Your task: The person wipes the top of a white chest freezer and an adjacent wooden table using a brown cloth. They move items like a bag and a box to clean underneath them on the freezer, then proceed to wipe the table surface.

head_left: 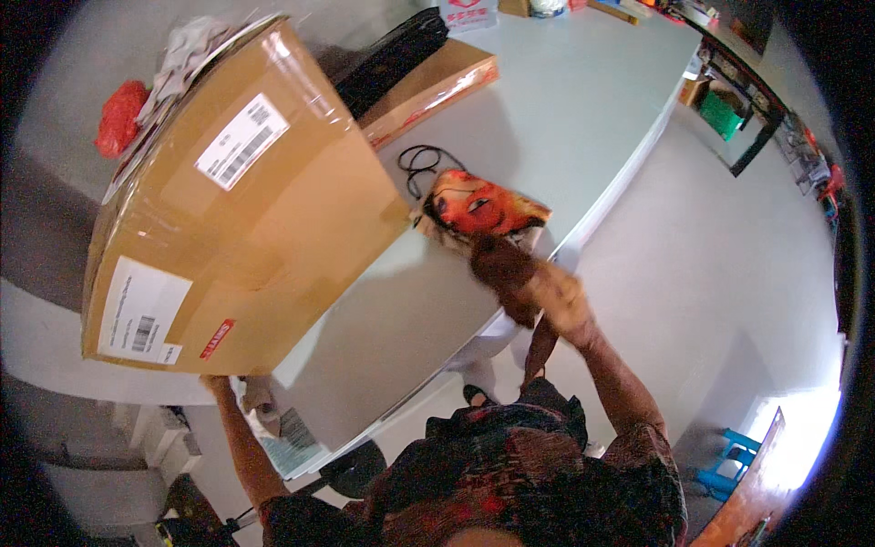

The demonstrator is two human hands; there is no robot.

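A large brown cardboard box [273, 246] with white labels leans over the left side of the pale table [365, 365]. At its lower edge my left hand [217, 387] grips it, with the fingers partly hidden behind the cardboard. My right hand [563, 299] is closed round a dark brown, soft-looking thing [499, 264] over the table's front edge; blur hides its exact kind. Just beyond that thing lies an orange and red printed bag [478, 202], partly covered by it. A black cord [424, 164] loops from the bag across the tabletop.
Behind the box, a shallow open carton [437, 96] stands beside a long black item [392, 59]. A red plastic bag [121, 117] shows past the box's far left. Blue stools [729, 460] stand on the floor at right, near a bright opening.
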